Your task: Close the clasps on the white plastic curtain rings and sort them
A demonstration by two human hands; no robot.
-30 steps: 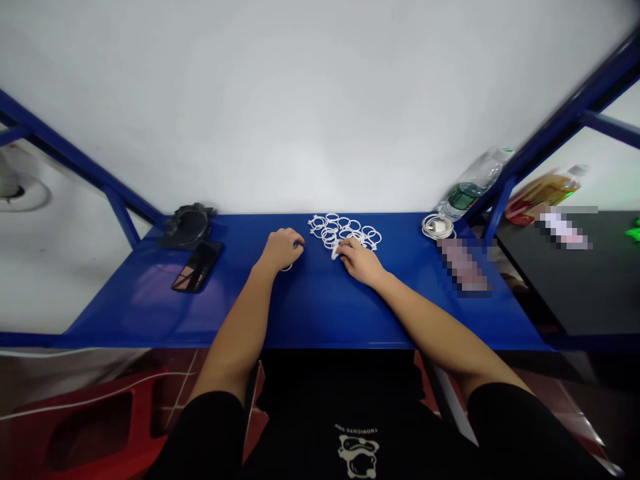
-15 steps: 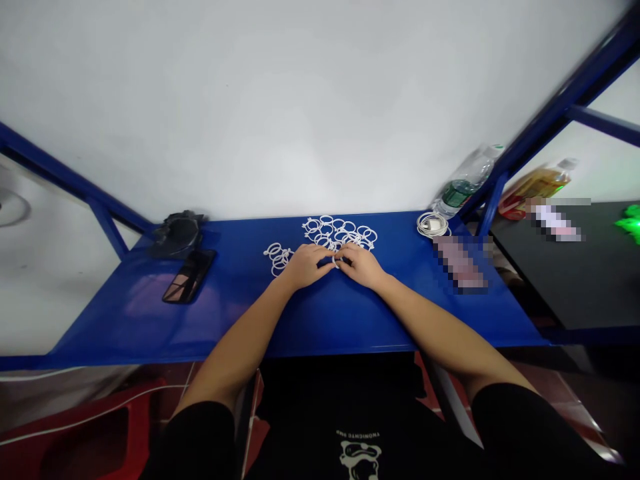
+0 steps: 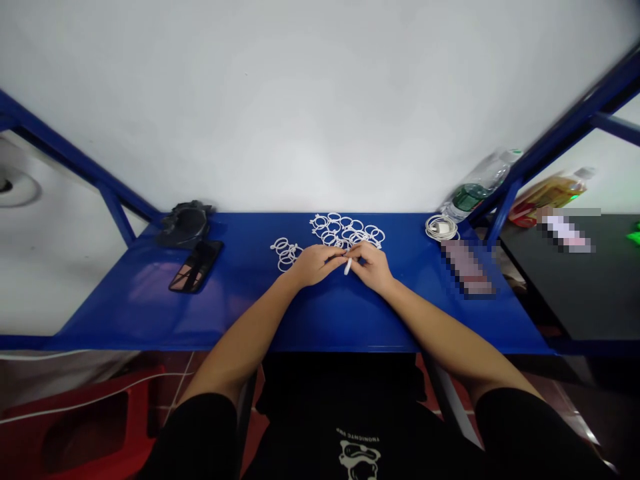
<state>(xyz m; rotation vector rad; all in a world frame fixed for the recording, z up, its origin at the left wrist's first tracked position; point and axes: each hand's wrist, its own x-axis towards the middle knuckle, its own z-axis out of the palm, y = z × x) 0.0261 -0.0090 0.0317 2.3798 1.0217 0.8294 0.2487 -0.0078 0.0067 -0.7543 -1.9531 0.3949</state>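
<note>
Between my hands is a white plastic ring (image 3: 347,267), seen nearly edge-on, like a curtain ring with a small eyelet. My left hand (image 3: 316,265) pinches it from the left, thumb and forefinger together. From the right, my right hand (image 3: 371,265) closes its thumb and fingers on the same ring; the fingertips meet and hide its upper part. Just beyond the hands lies a heap of similar white rings (image 3: 330,237), some with small knobs showing. A smaller group of rings (image 3: 283,244) rests left of my left hand, which covers part of it.
A blue tabletop (image 3: 240,320) runs up to a pale wall. On its left lie a phone (image 3: 196,267) and a dark object (image 3: 185,224). A coiled white cable with charger (image 3: 442,228), a plastic bottle (image 3: 473,193) and a blurred-out item (image 3: 467,267) are on the right.
The ring between my hands has turned and now points down toward me, showing its edge. My hands stay together. The whole view has shifted slightly with my head.
</note>
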